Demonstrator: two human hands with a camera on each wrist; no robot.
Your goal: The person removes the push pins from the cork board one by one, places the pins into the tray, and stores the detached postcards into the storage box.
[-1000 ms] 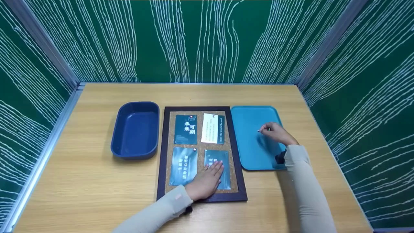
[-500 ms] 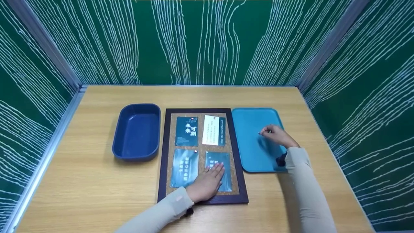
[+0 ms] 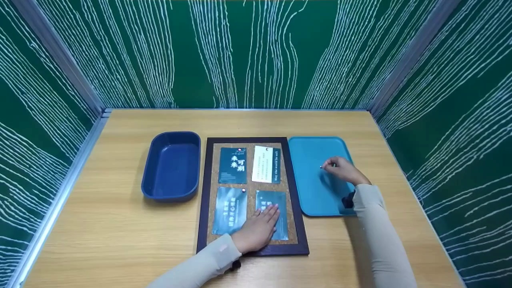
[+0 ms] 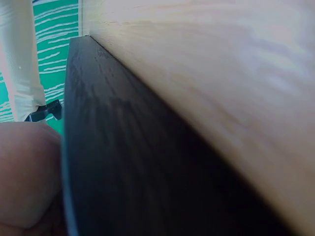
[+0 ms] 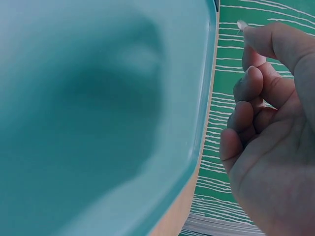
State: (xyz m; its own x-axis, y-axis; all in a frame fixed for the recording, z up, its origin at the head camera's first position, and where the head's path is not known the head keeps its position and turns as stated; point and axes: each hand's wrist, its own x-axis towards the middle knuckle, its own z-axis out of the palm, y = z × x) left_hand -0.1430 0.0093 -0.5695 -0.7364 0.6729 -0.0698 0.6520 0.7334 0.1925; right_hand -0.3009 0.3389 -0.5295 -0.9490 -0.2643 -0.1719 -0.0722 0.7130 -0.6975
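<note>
My left hand (image 3: pixel 256 230) lies flat with straight fingers on the lower right card (image 3: pixel 282 214) of a cork board (image 3: pixel 251 244) with a dark frame, covering part of that card. Above the light blue tray (image 3: pixel 310 192), my right hand (image 3: pixel 342 170) pinches a small thumbtack (image 5: pixel 241 24) between thumb and index finger. The right wrist view shows the tack's pale round head and thin point, the other fingers curled. Three other cards are on the board: upper left (image 3: pixel 233 170), upper right (image 3: pixel 264 164) and lower left (image 3: pixel 230 210), each with a small pin near its top.
A deep dark blue bin (image 3: pixel 172 168) stands on the wooden table (image 3: pixel 100 224), left of the board. The tray lies close along the board's right side. Green panels (image 3: pixel 268 56) with white wavy lines enclose the table at the back and sides.
The head view has tilted up slightly, so everything sits a little lower in it. Both hands keep their places over the board and the tray; the right still pinches the thumbtack.
</note>
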